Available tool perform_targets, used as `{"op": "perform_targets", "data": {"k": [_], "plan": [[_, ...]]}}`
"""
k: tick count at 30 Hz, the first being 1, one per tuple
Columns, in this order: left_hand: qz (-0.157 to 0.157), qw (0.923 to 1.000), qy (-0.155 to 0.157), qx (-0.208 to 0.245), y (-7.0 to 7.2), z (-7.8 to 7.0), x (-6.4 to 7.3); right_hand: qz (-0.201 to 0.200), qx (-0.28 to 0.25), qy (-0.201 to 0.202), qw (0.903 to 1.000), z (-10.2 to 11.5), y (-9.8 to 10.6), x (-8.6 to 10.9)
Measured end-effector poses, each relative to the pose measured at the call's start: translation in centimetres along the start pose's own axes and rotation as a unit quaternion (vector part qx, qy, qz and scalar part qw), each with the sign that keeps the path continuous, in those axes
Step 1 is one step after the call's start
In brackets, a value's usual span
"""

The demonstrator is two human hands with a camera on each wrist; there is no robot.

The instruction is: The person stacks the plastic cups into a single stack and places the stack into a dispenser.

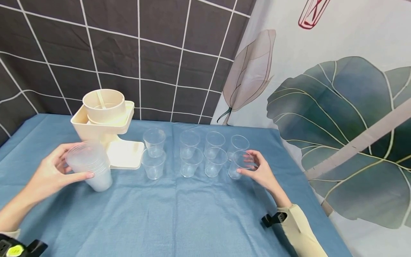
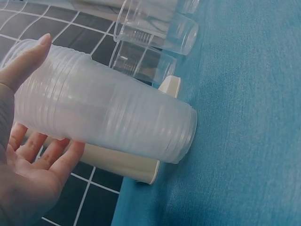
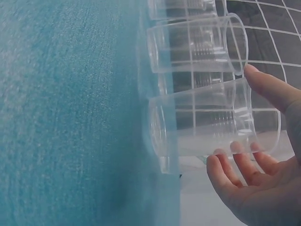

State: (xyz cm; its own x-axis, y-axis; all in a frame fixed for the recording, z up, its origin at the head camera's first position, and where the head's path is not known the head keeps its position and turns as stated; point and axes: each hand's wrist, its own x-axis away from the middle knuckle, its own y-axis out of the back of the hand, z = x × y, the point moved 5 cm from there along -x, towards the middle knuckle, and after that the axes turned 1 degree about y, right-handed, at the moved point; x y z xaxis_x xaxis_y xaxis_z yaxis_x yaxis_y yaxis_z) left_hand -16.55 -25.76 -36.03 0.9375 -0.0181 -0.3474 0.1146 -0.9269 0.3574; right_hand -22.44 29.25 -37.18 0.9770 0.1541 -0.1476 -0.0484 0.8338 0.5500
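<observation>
In the head view, my left hand (image 1: 51, 171) holds a stack of nested clear plastic cups (image 1: 97, 171) at the left of the table. Seen from the left wrist, the thumb lies along the upper side of the stack (image 2: 113, 106) near the rims, the fingers beneath it. My right hand (image 1: 264, 174) is around the front right plastic cup (image 1: 237, 164), thumb on the near side and fingers on the far side, close to its rim. The right wrist view has this cup (image 3: 202, 120) upright on the cloth, its base touching it.
A cream dispenser-like stand (image 1: 107, 126) with a round top stands behind the stack. More clear cups (image 1: 191, 162) stand in two rows, including a separate pair (image 1: 154, 164) at their left. Blue cloth (image 1: 179, 217) covers the table; a dark gridded backdrop (image 1: 160, 64) rises behind.
</observation>
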Motion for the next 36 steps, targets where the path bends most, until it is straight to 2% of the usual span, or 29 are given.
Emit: {"op": "perform_targets", "data": {"k": [10, 15, 23, 27, 36], "plan": [[-0.001, 0.9998, 0.018, -0.011, 0.0, 0.3, -0.2, -0.032, 0.052, 0.011, 0.9981, 1.5, 0.7, 0.1], [0.011, 0.9998, 0.011, -0.012, -0.1, 0.2, -0.2, -0.042, 0.069, 0.016, 0.9966, 2.3, 0.8, 0.2], [0.011, 0.9997, 0.02, -0.006, -0.1, 0.1, -0.1, -0.062, 0.103, 0.032, 0.9923, 3.4, 1.1, 0.4], [0.007, 0.9997, 0.024, -0.005, -0.2, 0.0, 0.0, -0.069, 0.107, 0.045, 0.9908, 4.1, 1.3, 0.2], [0.017, 0.9996, 0.024, 0.001, -0.1, 0.2, -0.1, -0.072, 0.083, 0.073, 0.9913, 5.8, 1.8, -0.4]]}}
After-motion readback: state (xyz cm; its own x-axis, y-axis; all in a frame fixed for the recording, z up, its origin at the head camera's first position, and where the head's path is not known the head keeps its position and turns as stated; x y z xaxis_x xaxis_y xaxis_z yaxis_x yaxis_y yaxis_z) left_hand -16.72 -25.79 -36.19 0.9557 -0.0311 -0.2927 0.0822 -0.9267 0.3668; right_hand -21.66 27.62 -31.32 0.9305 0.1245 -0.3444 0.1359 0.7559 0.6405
